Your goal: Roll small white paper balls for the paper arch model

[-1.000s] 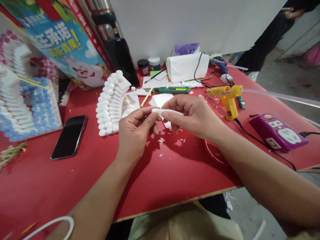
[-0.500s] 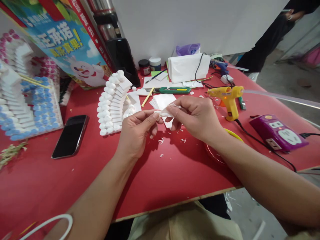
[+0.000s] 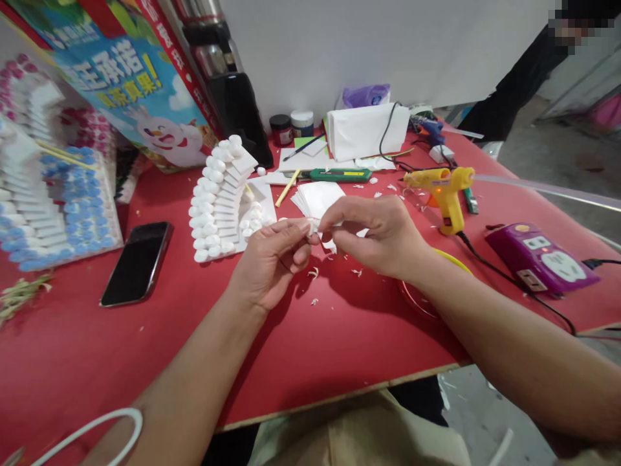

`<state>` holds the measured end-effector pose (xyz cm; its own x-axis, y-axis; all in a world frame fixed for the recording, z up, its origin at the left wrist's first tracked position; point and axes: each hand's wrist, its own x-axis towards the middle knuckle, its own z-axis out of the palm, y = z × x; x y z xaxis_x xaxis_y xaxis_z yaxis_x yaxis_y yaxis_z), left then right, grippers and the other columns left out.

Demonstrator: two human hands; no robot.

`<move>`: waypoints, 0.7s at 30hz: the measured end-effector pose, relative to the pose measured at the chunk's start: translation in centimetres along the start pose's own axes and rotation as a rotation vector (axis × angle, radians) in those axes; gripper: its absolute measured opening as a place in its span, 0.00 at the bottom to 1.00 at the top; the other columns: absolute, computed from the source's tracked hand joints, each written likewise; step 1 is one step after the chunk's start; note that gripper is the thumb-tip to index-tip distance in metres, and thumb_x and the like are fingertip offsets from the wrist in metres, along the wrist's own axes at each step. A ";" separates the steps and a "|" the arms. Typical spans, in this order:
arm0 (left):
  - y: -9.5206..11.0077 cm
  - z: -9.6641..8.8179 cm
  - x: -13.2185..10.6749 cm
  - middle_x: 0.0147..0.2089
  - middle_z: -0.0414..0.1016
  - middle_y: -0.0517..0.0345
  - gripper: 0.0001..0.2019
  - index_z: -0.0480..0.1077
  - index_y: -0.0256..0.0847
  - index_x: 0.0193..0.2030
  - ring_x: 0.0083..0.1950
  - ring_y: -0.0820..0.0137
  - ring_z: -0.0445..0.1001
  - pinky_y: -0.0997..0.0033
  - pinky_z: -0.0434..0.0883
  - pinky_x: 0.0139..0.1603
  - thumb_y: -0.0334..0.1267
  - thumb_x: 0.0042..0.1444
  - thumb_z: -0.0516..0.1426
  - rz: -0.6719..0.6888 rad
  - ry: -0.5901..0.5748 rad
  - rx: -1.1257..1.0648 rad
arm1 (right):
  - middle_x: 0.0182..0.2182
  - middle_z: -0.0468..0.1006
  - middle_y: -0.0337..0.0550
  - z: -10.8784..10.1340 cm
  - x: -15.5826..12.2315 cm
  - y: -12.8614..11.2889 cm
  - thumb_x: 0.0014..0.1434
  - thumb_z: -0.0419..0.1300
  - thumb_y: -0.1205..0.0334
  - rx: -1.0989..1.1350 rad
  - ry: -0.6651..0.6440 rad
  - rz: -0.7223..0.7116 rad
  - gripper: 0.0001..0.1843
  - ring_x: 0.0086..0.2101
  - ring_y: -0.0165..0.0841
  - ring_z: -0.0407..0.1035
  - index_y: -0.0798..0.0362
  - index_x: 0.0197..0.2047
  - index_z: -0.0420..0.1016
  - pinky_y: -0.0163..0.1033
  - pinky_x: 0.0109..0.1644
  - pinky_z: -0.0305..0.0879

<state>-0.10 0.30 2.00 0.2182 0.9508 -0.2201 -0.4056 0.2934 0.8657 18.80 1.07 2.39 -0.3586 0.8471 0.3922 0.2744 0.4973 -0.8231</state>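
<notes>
A small crumpled piece of white paper is pinched between the thumb and forefinger of my left hand. My right hand has its thumb and bent forefinger closed at the right side of the same piece, partly hiding it. Just behind the fingers lies a stack of white paper sheets on the red table. To the left of my left hand is a curved white model, edged with rows of rolled white paper balls. Small paper scraps are scattered below my hands.
A yellow glue gun stands at right, wired beside a purple power strip. A green cutter and paint jars sit behind. A phone and a blue-and-white model are at left. A yellow-rimmed bowl is under my right forearm.
The white paper, stretched between both hands before, is now a smaller wad at my left fingertips. My right fingers have shifted and bent around its right side.
</notes>
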 end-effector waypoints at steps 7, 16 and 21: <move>0.1 -0.9 0.3 0.29 0.78 0.57 0.05 0.82 0.36 0.36 0.22 0.81 0.66 0.82 0.61 0.21 0.34 0.53 0.69 0.201 0.028 0.156 | 0.28 0.81 0.41 -1.1 1.1 -0.3 0.65 0.59 0.38 0.462 -0.012 0.404 0.26 0.23 0.35 0.78 0.50 0.53 0.76 0.37 0.25 0.73; -0.4 -0.7 0.0 0.30 0.78 0.58 0.06 0.83 0.40 0.41 0.23 0.78 0.65 0.76 0.63 0.23 0.37 0.58 0.66 0.342 -0.010 0.392 | 0.34 0.85 0.50 -0.5 1.0 0.3 0.54 0.74 0.48 0.554 -0.149 0.468 0.20 0.25 0.35 0.80 0.57 0.35 0.79 0.35 0.25 0.75; -0.6 -0.7 0.1 0.31 0.78 0.58 0.05 0.83 0.41 0.40 0.23 0.78 0.65 0.76 0.63 0.22 0.37 0.58 0.67 0.333 0.006 0.387 | 0.31 0.85 0.49 -0.3 0.9 -0.3 0.56 0.72 0.56 0.401 -0.094 0.450 0.13 0.24 0.35 0.79 0.58 0.35 0.80 0.36 0.26 0.75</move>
<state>-0.45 0.32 1.12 0.1277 0.9873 0.0950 -0.0939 -0.0833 0.9921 18.71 1.77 3.10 -0.3674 0.9286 -0.0526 0.0666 -0.0301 -0.9973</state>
